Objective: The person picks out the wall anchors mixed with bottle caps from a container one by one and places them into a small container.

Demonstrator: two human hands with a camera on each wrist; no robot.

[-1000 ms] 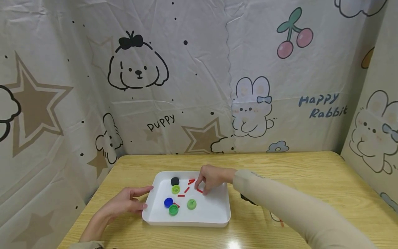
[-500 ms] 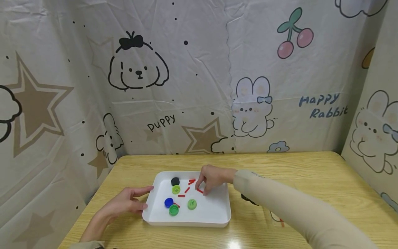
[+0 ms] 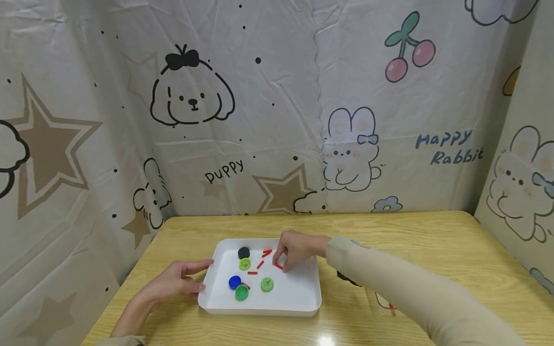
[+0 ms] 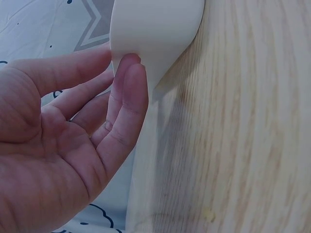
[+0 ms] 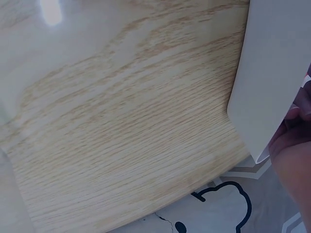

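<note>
Your right hand (image 3: 296, 251) pinches a red strip (image 3: 279, 266) by its ends inside the white tray (image 3: 294, 299), right of centre — its long axis slants from far left to near right. Your left fingers (image 3: 198, 265), loosely extended, touch the tray's left wall.

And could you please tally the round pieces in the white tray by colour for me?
Black piece: 1
Blue piece: 1
Green pieces, including the yellow-green one: 3
Total: 5
</note>
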